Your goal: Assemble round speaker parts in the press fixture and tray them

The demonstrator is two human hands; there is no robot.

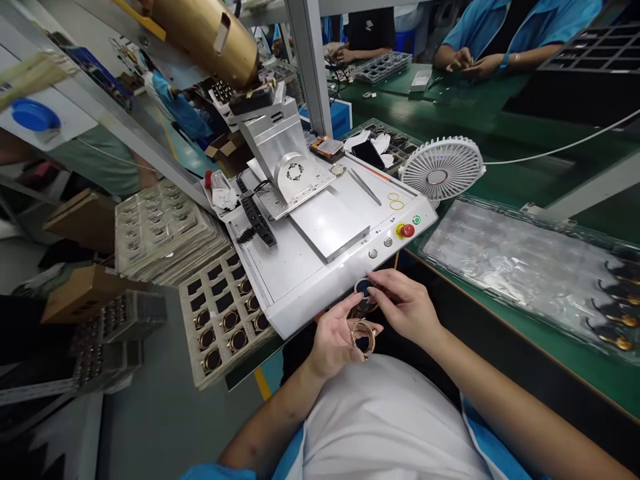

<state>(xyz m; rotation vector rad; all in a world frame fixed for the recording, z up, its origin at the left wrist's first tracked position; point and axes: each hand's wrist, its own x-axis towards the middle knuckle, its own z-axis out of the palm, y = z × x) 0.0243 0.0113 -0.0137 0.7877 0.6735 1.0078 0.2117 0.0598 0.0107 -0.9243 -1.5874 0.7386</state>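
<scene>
In front of my waist, my left hand (333,339) is closed around a gold-rimmed watch case (355,333), tilted with its round opening toward me. My right hand (406,303) pinches a dark round disc with a pale rim (364,287) between thumb and fingertips, just beyond the case. The left fingertips reach up close to the disc's lower edge; whether they touch it I cannot tell. Something dark with a bit of orange shows below the disc, partly hidden by my fingers. Both hands are near the front edge of a white machine base (300,293).
At left lies a tray of watch parts (193,347), beside stacked trays (170,260). The machine carries a metal fixture (283,150), a red stop button (407,231), tweezers (366,187) and yellow rings (397,205). A white fan (440,167) and clear-covered tray (520,267) are right. Co-workers sit opposite.
</scene>
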